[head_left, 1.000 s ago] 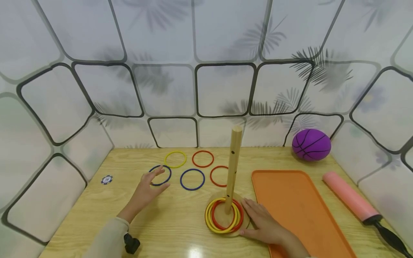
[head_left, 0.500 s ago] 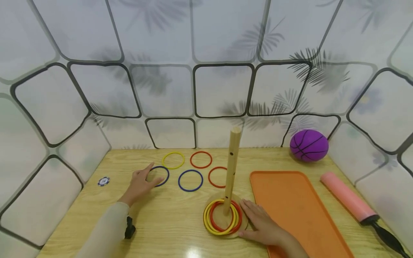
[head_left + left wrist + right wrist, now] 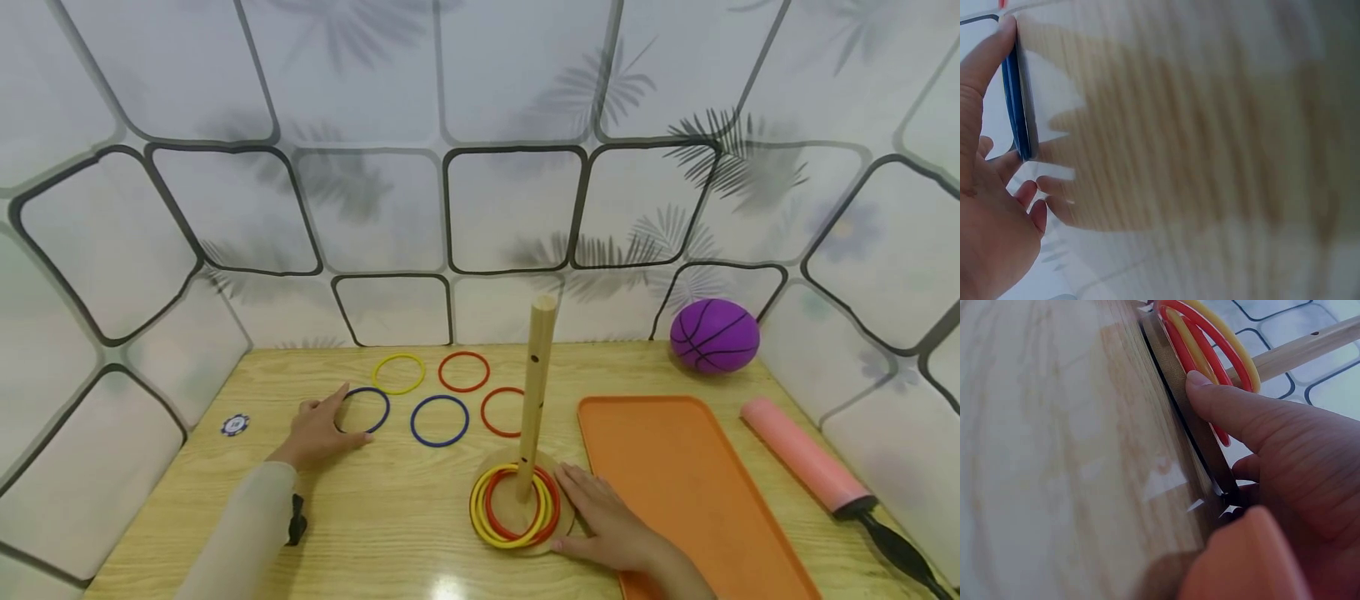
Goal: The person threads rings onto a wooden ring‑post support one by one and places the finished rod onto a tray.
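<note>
Left hand, thumb and fingers spread about the left blue ring on the counter, touching its rim; a second blue ring lies just right, a yellow ring and two red rings nearby. Right hand, fingers extended, rests on the base edge of a wooden stand, whose post rises through stacked yellow and red rings. An orange tray lies beside the stand

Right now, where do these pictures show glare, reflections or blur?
Head view: bright glare at bottom centre on the pale wooden tabletop; left wrist view: a dark reflection shaped like the left hand, over blurred grain; right wrist view: pale sheen across the wood, and the rectangular orange tray looks soft.
</note>
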{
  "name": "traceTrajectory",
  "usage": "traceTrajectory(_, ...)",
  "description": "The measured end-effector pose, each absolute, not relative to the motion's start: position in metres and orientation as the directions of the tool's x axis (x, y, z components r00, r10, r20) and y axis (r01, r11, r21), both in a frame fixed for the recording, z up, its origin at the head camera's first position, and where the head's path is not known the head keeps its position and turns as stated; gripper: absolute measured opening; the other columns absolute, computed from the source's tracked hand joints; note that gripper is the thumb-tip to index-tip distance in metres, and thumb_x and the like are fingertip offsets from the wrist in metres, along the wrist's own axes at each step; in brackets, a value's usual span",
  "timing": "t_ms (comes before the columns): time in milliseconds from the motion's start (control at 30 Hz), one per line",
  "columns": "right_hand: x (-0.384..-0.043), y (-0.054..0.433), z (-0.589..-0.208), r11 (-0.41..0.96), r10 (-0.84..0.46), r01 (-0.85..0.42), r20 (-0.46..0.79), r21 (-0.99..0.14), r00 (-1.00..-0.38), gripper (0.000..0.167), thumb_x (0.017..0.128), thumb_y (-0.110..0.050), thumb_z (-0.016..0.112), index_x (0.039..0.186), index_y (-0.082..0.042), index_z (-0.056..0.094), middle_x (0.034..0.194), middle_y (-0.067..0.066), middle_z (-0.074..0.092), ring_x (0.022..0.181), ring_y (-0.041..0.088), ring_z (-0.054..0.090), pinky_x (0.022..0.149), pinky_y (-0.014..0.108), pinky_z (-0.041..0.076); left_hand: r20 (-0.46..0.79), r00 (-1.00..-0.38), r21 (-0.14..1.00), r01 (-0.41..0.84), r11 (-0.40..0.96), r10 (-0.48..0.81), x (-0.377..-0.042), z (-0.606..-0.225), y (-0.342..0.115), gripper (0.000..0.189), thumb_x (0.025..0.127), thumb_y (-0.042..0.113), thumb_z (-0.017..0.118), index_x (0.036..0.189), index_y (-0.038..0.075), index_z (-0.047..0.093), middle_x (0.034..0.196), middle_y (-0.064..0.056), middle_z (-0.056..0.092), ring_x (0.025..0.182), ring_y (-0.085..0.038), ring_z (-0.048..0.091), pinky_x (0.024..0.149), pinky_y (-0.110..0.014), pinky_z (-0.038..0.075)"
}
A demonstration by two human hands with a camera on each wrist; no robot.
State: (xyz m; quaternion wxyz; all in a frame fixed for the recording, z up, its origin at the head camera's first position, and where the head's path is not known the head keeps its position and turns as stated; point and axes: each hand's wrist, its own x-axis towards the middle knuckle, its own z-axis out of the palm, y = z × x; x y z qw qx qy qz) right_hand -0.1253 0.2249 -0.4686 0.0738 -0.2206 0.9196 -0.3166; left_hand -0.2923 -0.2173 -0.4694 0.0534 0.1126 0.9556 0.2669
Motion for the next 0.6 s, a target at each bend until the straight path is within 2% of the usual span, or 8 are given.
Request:
traceTrajectory(367,-0.1239,0.2235,-0.4664,0.702,-0.452,-0.354,-0.001,-0.618,-0.892,0.092,0.083,-0.052,0.065,0.148,0.0,0.025,0.151,0.025,0.023,0.138,0.043,0.019,0.107,0.061,0.006,0.034,-0.967,0.527,0.231,0.818,0.251,-0.2921,-0.4723,-0.2201,0.103,0.076,0.057,0.07,0.151,0.007,0.021,0.143,-0.026,0.036,0.126,-0.051,0.022,0.092,-0.07,0.023)
traceTrajectory(600,-0.125,0.2239,-0.4651,0.708,-0.46,-0.371,0.006,-0.601,-0.888,0.092,0.084,-0.052,0.064,0.148,0.001,0.025,0.15,0.025,0.024,0.137,0.044,0.021,0.105,0.064,0.009,0.084,-0.959,0.535,0.274,0.8,0.272,-0.2883,-0.4692,-0.2215,0.105,0.075,0.054,0.074,0.148,-0.002,0.023,0.141,-0.031,0.036,0.126,-0.051,0.027,0.098,-0.066,0.027)
